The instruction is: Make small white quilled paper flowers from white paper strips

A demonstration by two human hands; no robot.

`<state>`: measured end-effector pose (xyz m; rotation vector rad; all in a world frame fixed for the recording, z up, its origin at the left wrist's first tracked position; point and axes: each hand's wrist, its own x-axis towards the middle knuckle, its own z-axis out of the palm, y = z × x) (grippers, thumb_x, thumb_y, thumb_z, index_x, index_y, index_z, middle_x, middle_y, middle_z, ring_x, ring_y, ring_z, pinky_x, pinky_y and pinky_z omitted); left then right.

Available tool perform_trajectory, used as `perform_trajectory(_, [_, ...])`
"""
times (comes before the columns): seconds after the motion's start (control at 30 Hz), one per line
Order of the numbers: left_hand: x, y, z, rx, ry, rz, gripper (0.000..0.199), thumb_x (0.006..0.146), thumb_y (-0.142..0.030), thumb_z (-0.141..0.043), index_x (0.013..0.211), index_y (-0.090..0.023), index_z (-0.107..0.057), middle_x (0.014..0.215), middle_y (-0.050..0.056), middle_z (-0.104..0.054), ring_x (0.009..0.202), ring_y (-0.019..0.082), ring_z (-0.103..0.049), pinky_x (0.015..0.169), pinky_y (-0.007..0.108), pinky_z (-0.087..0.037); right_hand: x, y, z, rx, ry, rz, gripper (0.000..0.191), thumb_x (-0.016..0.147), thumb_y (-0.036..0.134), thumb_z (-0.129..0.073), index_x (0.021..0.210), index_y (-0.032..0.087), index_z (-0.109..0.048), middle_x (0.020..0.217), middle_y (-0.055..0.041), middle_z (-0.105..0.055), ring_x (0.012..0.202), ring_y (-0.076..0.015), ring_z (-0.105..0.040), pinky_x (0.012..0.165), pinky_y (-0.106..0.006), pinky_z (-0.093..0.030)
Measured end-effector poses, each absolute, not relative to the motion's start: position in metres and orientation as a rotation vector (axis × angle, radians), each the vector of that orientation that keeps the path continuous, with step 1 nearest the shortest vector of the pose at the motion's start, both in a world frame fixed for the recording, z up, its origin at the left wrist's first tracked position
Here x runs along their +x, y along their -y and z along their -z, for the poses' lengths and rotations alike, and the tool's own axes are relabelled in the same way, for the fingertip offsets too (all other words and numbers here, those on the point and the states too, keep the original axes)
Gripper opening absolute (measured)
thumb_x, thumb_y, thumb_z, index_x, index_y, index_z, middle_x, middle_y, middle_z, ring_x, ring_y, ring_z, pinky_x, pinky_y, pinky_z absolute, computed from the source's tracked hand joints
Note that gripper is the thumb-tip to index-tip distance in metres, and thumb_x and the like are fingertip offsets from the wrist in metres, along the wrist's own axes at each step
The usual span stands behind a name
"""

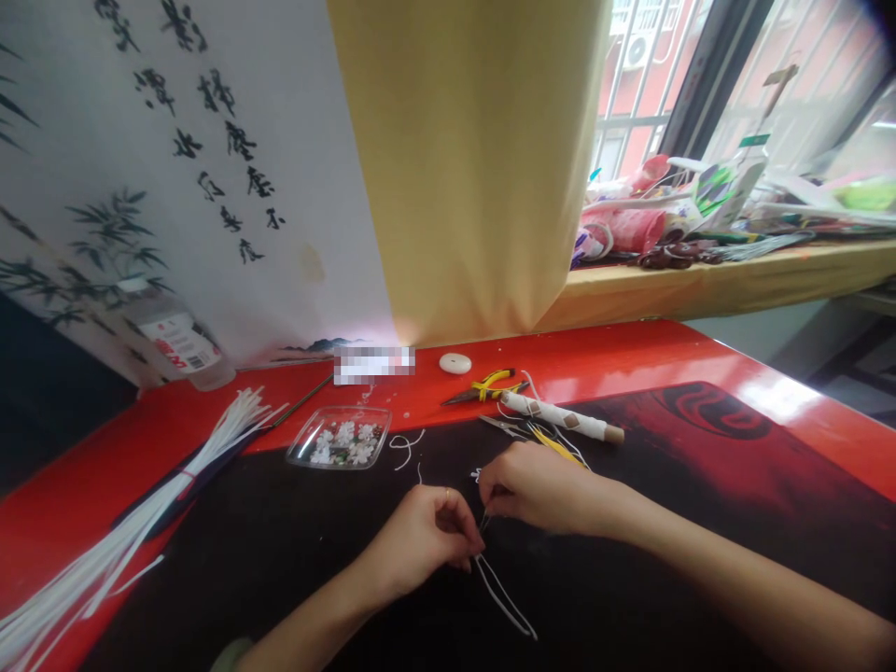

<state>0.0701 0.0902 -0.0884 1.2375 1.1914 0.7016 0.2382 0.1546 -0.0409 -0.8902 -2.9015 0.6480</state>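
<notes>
Pinching white cord [505, 595], left hand [426, 534] just below right hand [536, 483], fingers [463, 519] curled, forearms [707, 546] converging

Worn here: 1 thin gold-coloured ring [448, 493] — left hand [424, 534] — and a grey-green left sleeve [231, 656].

Table [658, 350]: red, glossy. Black mat [595, 597] covers much of it, red-patterned at far right. Bottle [182, 347] stands at left rear; white strips [158, 504], banded, lie along left side. Clear tray [383, 439] straddles mat's rear edge, curl of cord [404, 450] just beside it. White disc [455, 364] and pliers [483, 387] on bare red; roll [567, 419] near mat's rear edge.
</notes>
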Motion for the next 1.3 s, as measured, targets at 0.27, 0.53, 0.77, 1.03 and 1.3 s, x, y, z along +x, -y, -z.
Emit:
perform_trajectory(0.27, [0.070, -0.090, 0.078, 1.192, -1.223, -0.684, 0.010, 0.057, -0.017, -0.066, 0.065, -0.011, -0.065, 0.055, 0.000, -0.061, 0.052, 0.013, -0.057, 0.055, 0.026, -0.044, 0.245, -0.156, 0.027, -0.939, 2.890, -0.596, 0.018, 0.069, 0.015, -0.052, 0.085, 0.019, -0.059, 0.068, -0.0004, -0.061, 0.061, -0.0134, -0.053, 0.052, -0.021, -0.030])
perform_trajectory(0.53, [0.075, -0.088, 0.078, 1.173, -1.291, -0.703, 0.016, 0.056, -0.021, -0.068, 0.067, -0.011, -0.064, 0.057, 0.000, -0.061, 0.052, 0.014, -0.056, 0.055, 0.027, -0.044, 0.241, -0.145, 0.017, -0.888, 2.876, -0.724, 0.015, 0.068, 0.015, -0.055, 0.083, 0.019, -0.058, 0.062, 0.0035, -0.059, 0.053, -0.0081, -0.049, 0.048, -0.018, -0.028])
perform_trajectory(0.77, [0.079, -0.088, 0.078, 1.203, -1.319, -0.719, 0.014, 0.055, -0.022, -0.068, 0.063, -0.012, -0.062, 0.054, -0.002, -0.059, 0.051, 0.014, -0.053, 0.052, 0.025, -0.041, 0.235, -0.135, 0.014, -0.842, 2.721, -0.917, 0.012, 0.068, 0.011, -0.056, 0.076, 0.018, -0.060, 0.059, 0.0051, -0.057, 0.051, -0.0058, -0.047, 0.045, -0.015, -0.028])
perform_trajectory(1.03, [0.078, -0.084, 0.075, 1.265, -1.295, -0.724, 0.007, 0.060, -0.021, -0.064, 0.061, -0.014, -0.062, 0.053, -0.003, -0.058, 0.052, 0.012, -0.053, 0.051, 0.023, -0.039, 0.242, -0.149, 0.025, -0.868, 2.613, -1.044, 0.013, 0.078, 0.019, -0.049, 0.087, 0.016, -0.058, 0.070, 0.0003, -0.062, 0.060, -0.0095, -0.056, 0.052, -0.018, -0.037])
perform_trajectory(1.3, [0.077, -0.085, 0.081, 1.284, -1.241, -0.763, 0.005, 0.061, -0.017, -0.063, 0.061, -0.015, -0.058, 0.056, -0.004, -0.055, 0.054, 0.011, -0.051, 0.054, 0.022, -0.040, 0.244, -0.134, 0.045, -0.854, 2.827, -0.780, 0.017, 0.073, 0.014, -0.051, 0.082, 0.021, -0.064, 0.080, 0.0001, -0.065, 0.074, -0.0140, -0.058, 0.066, -0.021, -0.037])
